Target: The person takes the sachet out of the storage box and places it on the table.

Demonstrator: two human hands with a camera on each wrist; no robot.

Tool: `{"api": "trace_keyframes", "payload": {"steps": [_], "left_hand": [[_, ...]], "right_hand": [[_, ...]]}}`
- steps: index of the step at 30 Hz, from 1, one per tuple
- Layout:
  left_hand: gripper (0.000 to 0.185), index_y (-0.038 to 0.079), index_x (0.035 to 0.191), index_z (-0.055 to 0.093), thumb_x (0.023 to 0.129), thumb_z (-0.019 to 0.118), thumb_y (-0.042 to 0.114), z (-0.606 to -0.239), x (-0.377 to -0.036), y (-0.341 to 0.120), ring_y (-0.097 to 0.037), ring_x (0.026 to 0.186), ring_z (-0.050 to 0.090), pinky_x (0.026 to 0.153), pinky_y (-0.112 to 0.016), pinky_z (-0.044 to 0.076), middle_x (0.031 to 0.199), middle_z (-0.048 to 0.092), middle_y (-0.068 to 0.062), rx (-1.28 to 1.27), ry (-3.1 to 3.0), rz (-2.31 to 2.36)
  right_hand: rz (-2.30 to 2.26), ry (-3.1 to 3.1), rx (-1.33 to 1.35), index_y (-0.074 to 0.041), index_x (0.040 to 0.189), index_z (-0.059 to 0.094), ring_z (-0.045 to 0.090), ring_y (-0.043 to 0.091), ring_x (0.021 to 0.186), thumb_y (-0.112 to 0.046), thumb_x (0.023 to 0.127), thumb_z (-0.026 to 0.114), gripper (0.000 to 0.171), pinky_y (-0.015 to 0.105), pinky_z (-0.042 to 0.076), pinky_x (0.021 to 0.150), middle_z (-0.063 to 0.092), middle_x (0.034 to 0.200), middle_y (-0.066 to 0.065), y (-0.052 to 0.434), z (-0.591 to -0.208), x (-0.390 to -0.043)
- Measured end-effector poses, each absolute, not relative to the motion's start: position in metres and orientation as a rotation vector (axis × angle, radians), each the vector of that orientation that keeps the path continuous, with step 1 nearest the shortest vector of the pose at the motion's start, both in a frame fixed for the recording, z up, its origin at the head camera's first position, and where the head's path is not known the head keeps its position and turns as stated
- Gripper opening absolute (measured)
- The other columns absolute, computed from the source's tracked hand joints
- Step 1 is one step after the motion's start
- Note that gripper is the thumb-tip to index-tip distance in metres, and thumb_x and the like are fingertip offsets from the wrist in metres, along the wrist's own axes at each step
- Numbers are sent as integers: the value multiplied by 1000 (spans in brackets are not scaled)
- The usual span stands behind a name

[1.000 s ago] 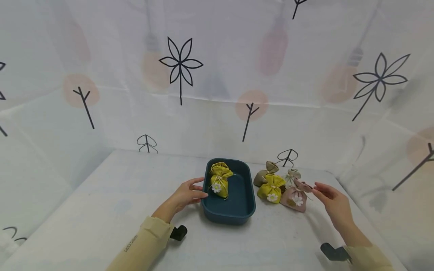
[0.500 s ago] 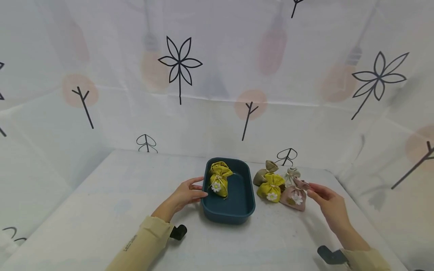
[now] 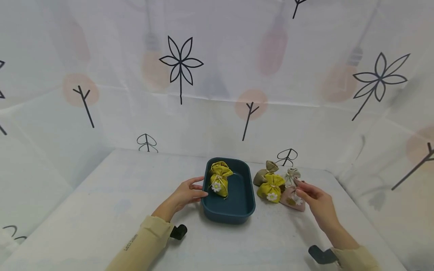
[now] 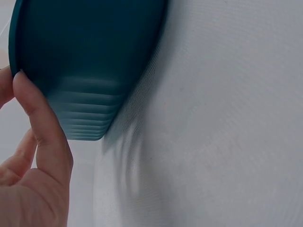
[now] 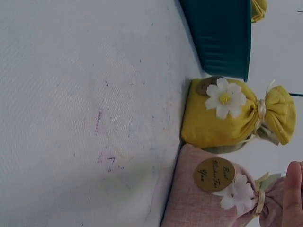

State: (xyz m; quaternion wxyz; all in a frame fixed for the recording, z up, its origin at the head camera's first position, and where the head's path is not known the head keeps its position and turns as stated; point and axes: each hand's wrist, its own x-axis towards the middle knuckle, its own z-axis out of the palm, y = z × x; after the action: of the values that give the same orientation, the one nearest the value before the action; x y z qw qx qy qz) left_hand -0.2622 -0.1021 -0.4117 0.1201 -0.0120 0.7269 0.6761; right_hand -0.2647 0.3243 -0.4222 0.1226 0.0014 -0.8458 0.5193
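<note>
A deep teal plastic tub (image 3: 240, 203) stands on the table, with one yellow drawstring pouch (image 3: 219, 182) lying inside at its left. My left hand (image 3: 186, 194) holds the tub's left rim between thumb and fingers; the left wrist view shows the thumb (image 4: 42, 118) against the edge. To the right, my right hand (image 3: 320, 205) pinches the gathered neck of a pink drawstring pouch (image 5: 199, 198), which has a white flower and a round tag. That pouch stands on the table, its top partly covered by the fingers in the head view.
Beside the pink pouch stand another yellow pouch (image 3: 270, 190) with a white flower, a brown pouch (image 3: 261, 177) behind it and a pale pouch (image 3: 291, 175). A patterned white cloth (image 3: 217, 124) hangs behind the table (image 3: 135, 180).
My right hand has moved left onto the pink pouch's top, which leans less to the right than a second ago. My left hand and the tub have stayed put.
</note>
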Motion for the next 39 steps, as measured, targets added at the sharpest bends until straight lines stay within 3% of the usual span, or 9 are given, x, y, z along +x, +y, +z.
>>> {"api": "trace_keyframes", "payload": {"steps": [10, 15, 22, 26, 39], "left_hand": [[68, 13, 140, 43, 80, 74, 6, -409, -261, -102, -19, 86, 59, 76, -33, 52, 118, 53, -16, -44, 2129, 1968], [68, 13, 139, 43, 79, 74, 6, -410, -262, -102, -19, 86, 59, 76, -33, 52, 117, 53, -16, -37, 2131, 1966], [67, 12, 139, 43, 79, 74, 6, -411, -262, -102, -18, 85, 59, 76, -33, 53, 117, 54, -16, -37, 2134, 1963], [67, 12, 139, 43, 80, 73, 6, -411, -262, -102, -19, 86, 59, 76, -33, 52, 117, 53, -16, -33, 2134, 1962], [69, 13, 139, 43, 79, 75, 6, -410, -261, -102, -20, 88, 59, 77, -34, 52, 118, 52, -16, -36, 2121, 1975]], "right_hand": [[1583, -2432, 63, -12, 123, 60, 57, 9, 97, -41, 85, 66, 48, 14, 48, 72, 58, 117, 2, 323, -450, -296], [1643, -2431, 128, -6, 119, 62, 57, 11, 93, -30, 87, 66, 41, 20, 50, 71, 59, 113, 6, 298, -420, -275], [1598, -2510, 124, 5, 123, 55, 56, 1, 89, -28, 90, 63, 47, 24, 51, 77, 56, 117, 15, 264, -378, -249], [1599, -2543, 107, 5, 124, 55, 55, -1, 88, -24, 91, 63, 44, 21, 50, 77, 57, 116, 17, 254, -370, -250], [1507, -2611, 165, -3, 122, 59, 55, 22, 102, -27, 91, 62, 40, 16, 46, 78, 60, 115, 14, 232, -362, -260]]}}
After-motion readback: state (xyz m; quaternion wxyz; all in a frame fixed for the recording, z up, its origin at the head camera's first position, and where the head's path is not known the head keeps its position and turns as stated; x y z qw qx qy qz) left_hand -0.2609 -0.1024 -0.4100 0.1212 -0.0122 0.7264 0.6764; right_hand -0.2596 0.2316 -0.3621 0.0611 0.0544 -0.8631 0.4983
